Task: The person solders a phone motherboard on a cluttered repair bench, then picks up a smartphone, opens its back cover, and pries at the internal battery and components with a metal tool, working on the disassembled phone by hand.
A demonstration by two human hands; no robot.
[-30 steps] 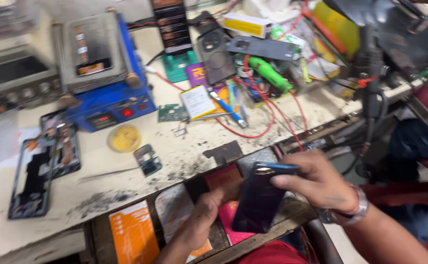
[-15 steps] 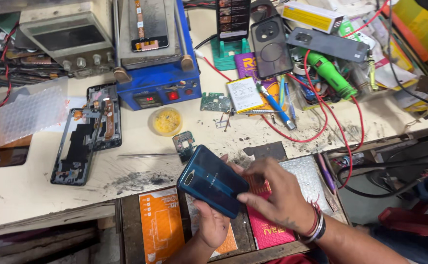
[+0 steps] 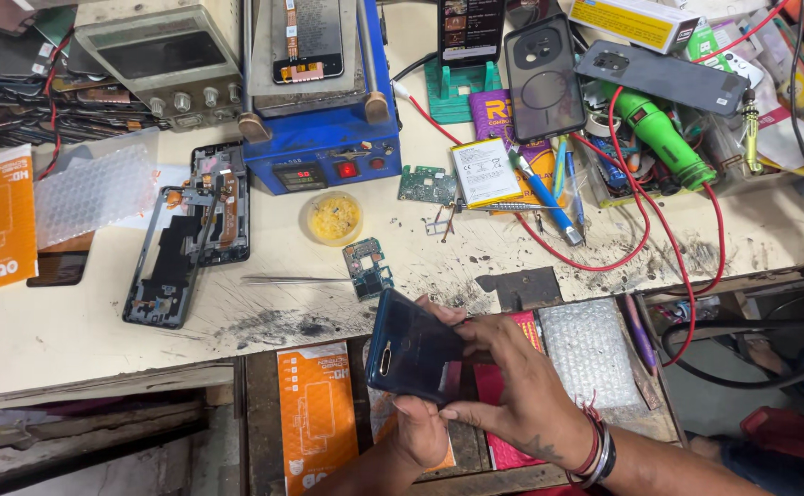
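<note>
Left hand point(image 3: 418, 432): nearest the camera, under the lower end of the phone point(image 3: 418, 347), thumb and fingers closed on its bottom edge.
Right hand point(image 3: 512, 386): laid over the phone's right side, fingers wrapped round its edge, thumb along the lower corner; grasping too.
Phone: dark blue-green, back up with the camera strip showing, tilted, held between both hands above the open drawer point(image 3: 604, 367), just in front of the bench point(image 3: 71, 321) edge, clear of both.
Drawer: orange packet point(image 3: 317, 413), red packet and bubble wrap point(image 3: 590, 354) lie in it below the phone.
Doing it well: I judge the hold wants even pressure along both long edges, the left hand bearing the weight, so the glossy back does not slip or flex; keeping it over the drawer is safer than over the floor.
Bench near: small circuit board point(image 3: 365, 266) and tweezers point(image 3: 292, 279) just beyond the phone; bare phone frame point(image 3: 177, 253) to the left.
Bench far: yellow paste tin point(image 3: 332, 218), blue heater unit point(image 3: 324, 119), battery point(image 3: 485, 172), red wires point(image 3: 641, 220), green tool point(image 3: 664, 138).
</note>
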